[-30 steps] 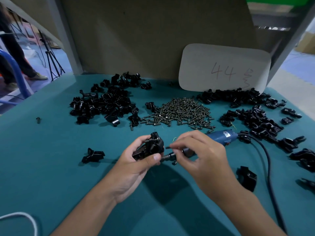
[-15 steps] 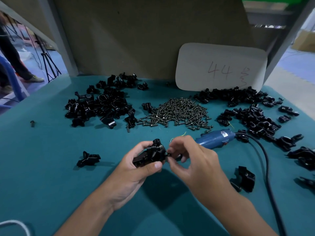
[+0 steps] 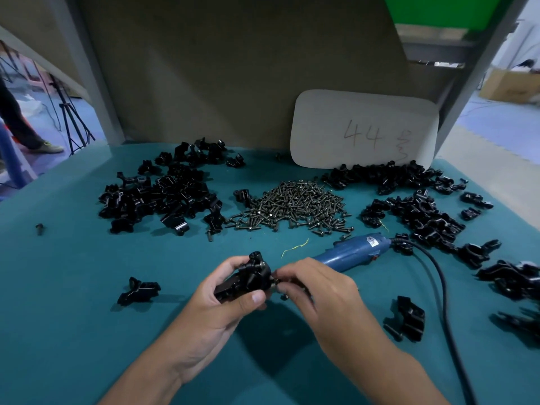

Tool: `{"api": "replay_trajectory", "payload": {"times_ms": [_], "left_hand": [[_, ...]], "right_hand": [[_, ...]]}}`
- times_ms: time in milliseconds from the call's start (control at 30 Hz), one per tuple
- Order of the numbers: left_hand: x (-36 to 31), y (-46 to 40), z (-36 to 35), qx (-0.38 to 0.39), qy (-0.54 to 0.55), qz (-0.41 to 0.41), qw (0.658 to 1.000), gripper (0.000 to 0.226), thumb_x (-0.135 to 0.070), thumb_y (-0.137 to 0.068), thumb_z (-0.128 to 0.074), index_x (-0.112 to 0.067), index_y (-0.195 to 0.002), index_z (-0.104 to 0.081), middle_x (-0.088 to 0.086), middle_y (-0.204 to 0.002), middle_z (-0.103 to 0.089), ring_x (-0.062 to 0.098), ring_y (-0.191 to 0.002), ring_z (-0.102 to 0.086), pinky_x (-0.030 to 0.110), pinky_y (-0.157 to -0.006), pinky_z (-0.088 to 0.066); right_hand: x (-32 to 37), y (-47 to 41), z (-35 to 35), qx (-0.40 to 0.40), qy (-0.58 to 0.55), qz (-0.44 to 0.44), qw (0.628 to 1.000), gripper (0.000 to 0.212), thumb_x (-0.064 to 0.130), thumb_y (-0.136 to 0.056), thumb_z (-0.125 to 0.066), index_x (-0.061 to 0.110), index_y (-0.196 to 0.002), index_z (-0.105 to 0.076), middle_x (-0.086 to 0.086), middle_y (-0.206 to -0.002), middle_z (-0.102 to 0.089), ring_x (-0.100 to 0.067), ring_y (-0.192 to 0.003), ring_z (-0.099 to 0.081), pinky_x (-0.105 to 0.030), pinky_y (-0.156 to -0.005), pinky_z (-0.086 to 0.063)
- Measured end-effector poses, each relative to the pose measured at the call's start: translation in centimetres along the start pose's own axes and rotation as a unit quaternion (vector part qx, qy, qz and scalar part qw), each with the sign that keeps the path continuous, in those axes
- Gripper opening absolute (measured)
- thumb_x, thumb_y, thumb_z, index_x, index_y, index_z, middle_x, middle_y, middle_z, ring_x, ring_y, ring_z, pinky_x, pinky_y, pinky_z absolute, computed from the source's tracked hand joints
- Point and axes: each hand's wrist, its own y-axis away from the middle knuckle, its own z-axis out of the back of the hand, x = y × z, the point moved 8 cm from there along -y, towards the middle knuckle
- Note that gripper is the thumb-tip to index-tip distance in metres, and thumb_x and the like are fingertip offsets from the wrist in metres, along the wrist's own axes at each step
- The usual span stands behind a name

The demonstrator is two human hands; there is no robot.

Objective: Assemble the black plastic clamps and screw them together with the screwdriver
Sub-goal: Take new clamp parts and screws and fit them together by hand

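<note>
My left hand (image 3: 222, 305) grips a black plastic clamp assembly (image 3: 248, 277) just above the teal table, thumb pressed on its lower edge. My right hand (image 3: 318, 293) meets the clamp's right side, its fingertips pinching a small screw (image 3: 275, 283) against the clamp. The blue electric screwdriver (image 3: 353, 251) lies on the table behind my right hand, its tip hidden by my fingers. A heap of dark screws (image 3: 292, 206) sits at the table's middle.
Piles of black clamp parts lie at back left (image 3: 163, 197) and back right (image 3: 415, 209). Loose pieces rest near left (image 3: 140, 290) and right (image 3: 409, 318). The screwdriver's black cable (image 3: 441, 290) runs down the right side. A white card marked 44 (image 3: 365, 130) leans against the back wall.
My right hand left the screwdriver's front end and brought its fingertips to the clamp's right side. The screwdriver now lies on the table. My left hand kept hold of the clamp.
</note>
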Motion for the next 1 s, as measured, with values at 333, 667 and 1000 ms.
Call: {"api": "replay_trajectory", "payload": {"times_ms": [333, 667, 1000], "left_hand": [[0.2, 0.2, -1.1, 0.042, 0.019, 0.005, 0.999, 0.046, -0.004, -0.07, -0.081, -0.006, -0.115, -0.07, 0.02, -0.114, -0.067, 0.025, -0.097, -0.066, 0.029, -0.085, -0.058], [0.1, 0.4, -0.7, 0.022, -0.019, -0.004, 1.0, 0.049, -0.008, -0.061, -0.086, -0.017, -0.107, -0.073, 0.009, -0.104, -0.073, 0.019, -0.093, -0.068, 0.024, -0.086, -0.056], [0.3, 0.1, -0.4, 0.016, -0.027, 0.004, 1.0, 0.051, -0.007, -0.067, -0.088, -0.013, -0.115, -0.069, 0.017, -0.111, -0.07, 0.025, -0.098, -0.066, 0.024, -0.084, -0.056]], "right_hand": [[0.6, 0.2, -1.1, 0.075, 0.127, 0.015, 0.989, 0.008, 0.022, -0.108, -0.041, 0.025, -0.106, -0.049, 0.014, -0.095, -0.044, -0.014, -0.083, -0.039, -0.031, -0.072, -0.04], [-0.7, 0.6, -0.4, 0.039, -0.015, -0.096, 0.994, 0.022, 0.053, -0.1, -0.049, 0.034, -0.09, -0.054, 0.02, -0.082, -0.052, -0.003, -0.08, -0.051, -0.016, -0.066, -0.038], [0.0, 0.5, 0.3, -0.041, -0.005, -0.01, 0.999, 0.005, 0.02, -0.096, -0.069, 0.022, -0.099, -0.066, 0.016, -0.089, -0.061, -0.008, -0.082, -0.06, -0.022, -0.07, -0.047]]}}
